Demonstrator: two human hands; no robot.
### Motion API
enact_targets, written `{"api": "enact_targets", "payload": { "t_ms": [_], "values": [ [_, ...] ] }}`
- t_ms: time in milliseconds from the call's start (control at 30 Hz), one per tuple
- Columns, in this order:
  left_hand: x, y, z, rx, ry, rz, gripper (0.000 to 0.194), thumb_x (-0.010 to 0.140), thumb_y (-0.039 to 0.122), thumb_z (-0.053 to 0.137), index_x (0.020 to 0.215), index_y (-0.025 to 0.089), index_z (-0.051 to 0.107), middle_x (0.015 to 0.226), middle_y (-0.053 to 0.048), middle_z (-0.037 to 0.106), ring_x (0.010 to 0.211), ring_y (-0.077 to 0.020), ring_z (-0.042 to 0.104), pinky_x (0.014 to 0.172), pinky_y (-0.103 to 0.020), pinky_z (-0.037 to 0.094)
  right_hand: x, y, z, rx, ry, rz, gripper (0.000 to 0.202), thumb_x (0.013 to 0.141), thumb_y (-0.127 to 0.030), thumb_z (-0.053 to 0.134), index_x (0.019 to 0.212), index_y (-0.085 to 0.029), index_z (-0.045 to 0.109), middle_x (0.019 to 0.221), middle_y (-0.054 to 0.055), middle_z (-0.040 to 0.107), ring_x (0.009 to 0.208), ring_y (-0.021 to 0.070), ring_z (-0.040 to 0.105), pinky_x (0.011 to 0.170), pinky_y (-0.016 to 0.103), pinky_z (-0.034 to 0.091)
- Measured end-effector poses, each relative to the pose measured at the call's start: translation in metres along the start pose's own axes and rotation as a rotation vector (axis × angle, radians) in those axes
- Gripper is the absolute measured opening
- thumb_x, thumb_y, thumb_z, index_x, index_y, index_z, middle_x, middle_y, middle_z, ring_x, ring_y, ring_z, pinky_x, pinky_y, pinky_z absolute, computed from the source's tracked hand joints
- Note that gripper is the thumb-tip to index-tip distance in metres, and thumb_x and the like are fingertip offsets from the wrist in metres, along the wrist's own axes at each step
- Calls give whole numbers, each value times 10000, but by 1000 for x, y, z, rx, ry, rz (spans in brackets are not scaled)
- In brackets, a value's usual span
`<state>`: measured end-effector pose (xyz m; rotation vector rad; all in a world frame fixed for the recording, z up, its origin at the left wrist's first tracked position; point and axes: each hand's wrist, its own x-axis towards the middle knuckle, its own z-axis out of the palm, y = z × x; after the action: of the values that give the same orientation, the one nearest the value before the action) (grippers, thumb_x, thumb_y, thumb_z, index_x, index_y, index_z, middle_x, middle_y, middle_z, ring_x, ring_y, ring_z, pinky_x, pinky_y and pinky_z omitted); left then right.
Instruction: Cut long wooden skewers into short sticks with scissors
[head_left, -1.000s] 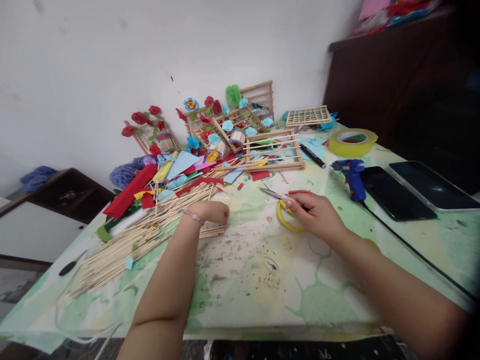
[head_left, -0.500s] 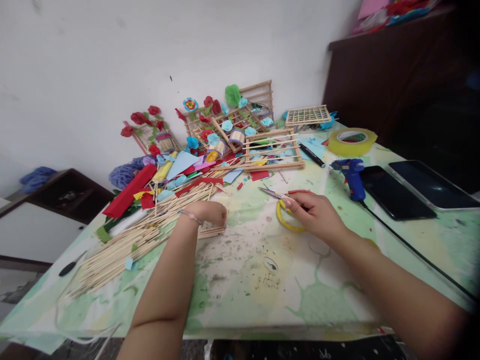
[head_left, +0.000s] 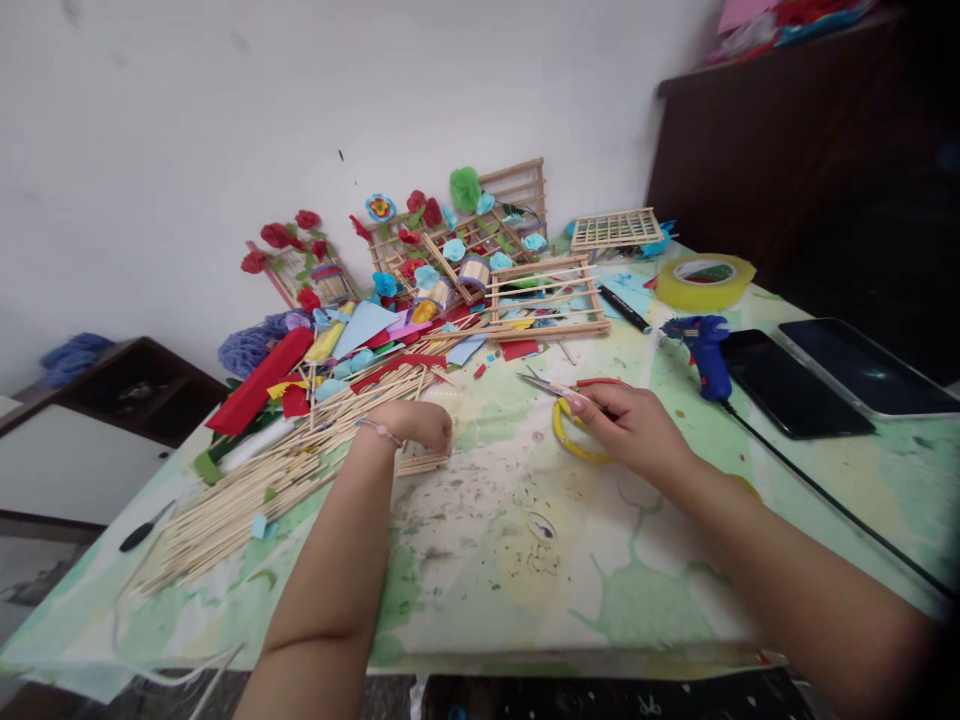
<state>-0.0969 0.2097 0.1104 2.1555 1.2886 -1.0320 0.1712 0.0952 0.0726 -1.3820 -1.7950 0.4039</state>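
Note:
My right hand [head_left: 634, 425] is closed on a pair of scissors [head_left: 562, 430] with yellow and red handles; its metal blades point left and stand slightly apart. To the left, my left hand [head_left: 420, 427] is bent at the wrist just above the tablecloth, its fingers curled down and mostly hidden, so I cannot see what they grip. Several short wooden sticks [head_left: 424, 464] lie right below that hand. A large spread of long, thin wooden sticks [head_left: 232, 510] reaches from beside it toward the table's left edge.
Behind the hands are stick frames [head_left: 550, 332], paper flowers [head_left: 465, 190] and coloured paper scraps [head_left: 367, 328]. On the right lie a marker [head_left: 624, 309], a tape roll [head_left: 705, 283], a blue glue gun [head_left: 709, 358] with its cord, and two phones [head_left: 795, 385]. A black-handled tool [head_left: 136, 537] lies far left.

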Motion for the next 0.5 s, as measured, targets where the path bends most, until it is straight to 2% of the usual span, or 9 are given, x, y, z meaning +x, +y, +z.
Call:
{"api": "enact_targets", "payload": {
  "t_ms": [500],
  "values": [
    [-9, 8, -3, 42, 22, -44, 363, 665, 344, 510, 936, 151, 656, 881, -82, 670, 728, -180, 575, 578, -238, 421, 0, 1, 0, -1, 0, 4, 481, 879, -569, 370, 707, -178, 591, 639, 30, 561, 567, 128, 470, 510, 250, 304]
  ]
}}
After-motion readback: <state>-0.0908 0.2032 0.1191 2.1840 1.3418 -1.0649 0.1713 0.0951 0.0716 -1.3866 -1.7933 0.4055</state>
